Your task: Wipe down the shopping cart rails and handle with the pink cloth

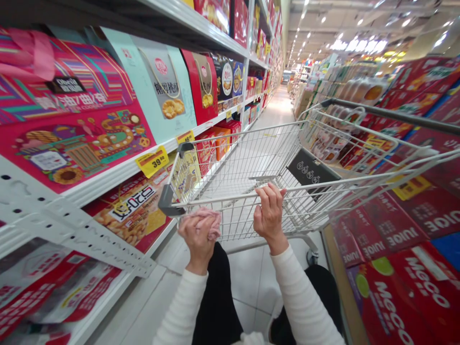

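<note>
A wire shopping cart [247, 201] stands across the aisle in front of me, its basket holding no goods that I can see. My left hand [198, 235] is closed around a crumpled pink cloth [210, 219], pressed against the cart's side near its grey corner bumper [167, 200]. Further right, my right hand [269, 213] has its fingers wrapped over the cart's near top rail. The cart's dark handle bar [395, 116] lies at the right, and a black child-seat panel [312, 171] shows inside the basket.
Shelves with gift boxes [168, 91] and yellow price tags [153, 162] run close along the left. Stacked red drink cartons [406, 292] crowd the right side. A white tiled floor [247, 273] lies below, and the aisle stretches away ahead.
</note>
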`<state>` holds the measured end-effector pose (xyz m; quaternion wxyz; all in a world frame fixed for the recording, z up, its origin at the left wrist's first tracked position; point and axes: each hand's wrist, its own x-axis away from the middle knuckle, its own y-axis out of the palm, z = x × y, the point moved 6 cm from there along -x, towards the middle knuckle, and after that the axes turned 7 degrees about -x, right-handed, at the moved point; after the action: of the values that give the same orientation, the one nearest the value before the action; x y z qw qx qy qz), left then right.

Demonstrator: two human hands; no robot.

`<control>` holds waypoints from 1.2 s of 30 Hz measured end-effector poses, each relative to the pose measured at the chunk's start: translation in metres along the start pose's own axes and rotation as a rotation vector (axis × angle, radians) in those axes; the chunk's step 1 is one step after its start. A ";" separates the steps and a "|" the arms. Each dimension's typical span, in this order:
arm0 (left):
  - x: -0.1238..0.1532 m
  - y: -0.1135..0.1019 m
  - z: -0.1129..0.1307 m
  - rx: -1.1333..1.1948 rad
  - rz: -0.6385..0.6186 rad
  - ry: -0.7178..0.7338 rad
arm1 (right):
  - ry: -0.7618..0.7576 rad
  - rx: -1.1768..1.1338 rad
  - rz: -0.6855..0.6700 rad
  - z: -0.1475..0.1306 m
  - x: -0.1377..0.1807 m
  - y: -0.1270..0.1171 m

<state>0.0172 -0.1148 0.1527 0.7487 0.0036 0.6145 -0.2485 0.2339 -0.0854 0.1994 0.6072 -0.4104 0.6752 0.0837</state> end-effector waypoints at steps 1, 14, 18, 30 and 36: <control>0.003 -0.001 0.006 0.012 -0.019 0.020 | 0.001 0.000 -0.001 0.001 0.000 0.000; 0.000 0.018 0.047 -0.041 0.031 0.108 | -0.004 0.007 -0.032 0.002 -0.001 -0.003; 0.005 0.007 0.036 -0.035 -0.027 0.076 | -0.003 0.013 -0.026 0.004 -0.003 -0.003; 0.028 0.026 0.025 -0.011 0.002 0.044 | 0.029 0.063 -0.096 -0.037 0.062 0.041; 0.033 0.021 0.022 -0.016 -0.021 -0.059 | 0.059 0.055 -0.149 -0.017 0.085 0.047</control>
<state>0.0489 -0.1149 0.1215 0.7639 -0.0162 0.5941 -0.2513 0.1966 -0.1038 0.1104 0.6028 -0.4449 0.6623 0.0074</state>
